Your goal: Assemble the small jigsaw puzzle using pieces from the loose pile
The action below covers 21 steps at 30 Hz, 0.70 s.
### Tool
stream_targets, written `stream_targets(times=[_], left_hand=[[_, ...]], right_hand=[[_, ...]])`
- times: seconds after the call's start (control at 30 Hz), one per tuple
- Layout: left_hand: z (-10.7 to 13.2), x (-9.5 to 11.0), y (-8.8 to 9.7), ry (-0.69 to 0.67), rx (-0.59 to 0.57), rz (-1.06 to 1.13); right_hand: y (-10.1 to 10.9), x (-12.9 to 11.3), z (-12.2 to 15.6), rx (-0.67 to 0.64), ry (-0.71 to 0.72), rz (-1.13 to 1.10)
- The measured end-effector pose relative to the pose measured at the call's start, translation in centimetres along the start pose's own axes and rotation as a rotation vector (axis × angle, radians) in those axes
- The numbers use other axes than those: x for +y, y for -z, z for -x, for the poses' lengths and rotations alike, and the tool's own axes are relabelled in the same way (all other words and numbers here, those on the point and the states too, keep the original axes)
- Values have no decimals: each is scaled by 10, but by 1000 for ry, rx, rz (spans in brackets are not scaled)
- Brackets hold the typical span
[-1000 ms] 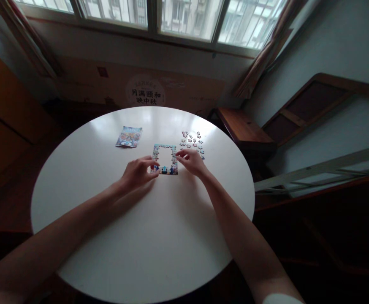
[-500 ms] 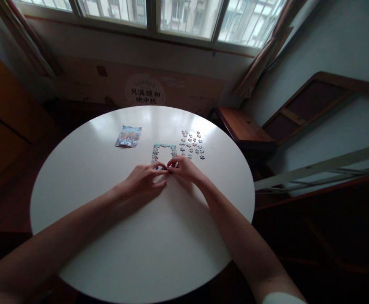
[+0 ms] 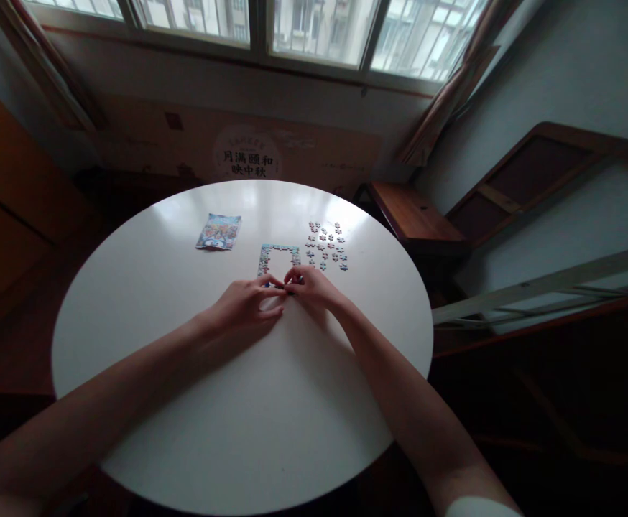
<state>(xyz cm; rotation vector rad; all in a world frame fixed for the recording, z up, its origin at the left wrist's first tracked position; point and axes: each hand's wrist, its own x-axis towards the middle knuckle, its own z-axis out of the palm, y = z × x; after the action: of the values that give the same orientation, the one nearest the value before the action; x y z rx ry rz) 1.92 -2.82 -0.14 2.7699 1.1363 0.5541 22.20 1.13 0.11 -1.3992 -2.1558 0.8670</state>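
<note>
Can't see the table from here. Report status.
Left hand and right hand meet at puzzle frame, near edge. Loose pieces beside. Nothing in the way.

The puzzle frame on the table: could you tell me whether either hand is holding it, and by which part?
Both hands, left hand and right hand, meet fingertips on the near edge of the puzzle frame; whether they grip a piece cannot be told.

A colourful jigsaw puzzle frame (image 3: 278, 253), a rectangular border with an open middle, is lying flat on the white round table (image 3: 185, 402), its near edge lying hidden under fingertips.
</note>
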Motion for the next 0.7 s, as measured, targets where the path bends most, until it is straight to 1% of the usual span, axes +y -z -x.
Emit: stream_targets(times=[0.2, 0.37, 0.53, 0.63, 0.7], left_hand=[[0, -2, -3, -7, 17, 11], [0, -2, -2, -10, 1, 9], [1, -2, -2, 8, -7, 44], [1, -2, -1, 15, -15, 57], [2, -1, 0, 15, -16, 60]], right_hand=[[0, 3, 0, 76, 62, -57], [-1, 4, 0, 59, 52, -167], [2, 4, 1, 55, 19, -207], [7, 4, 0, 49, 28, -234], [12, 5, 0, 73, 44, -260]])
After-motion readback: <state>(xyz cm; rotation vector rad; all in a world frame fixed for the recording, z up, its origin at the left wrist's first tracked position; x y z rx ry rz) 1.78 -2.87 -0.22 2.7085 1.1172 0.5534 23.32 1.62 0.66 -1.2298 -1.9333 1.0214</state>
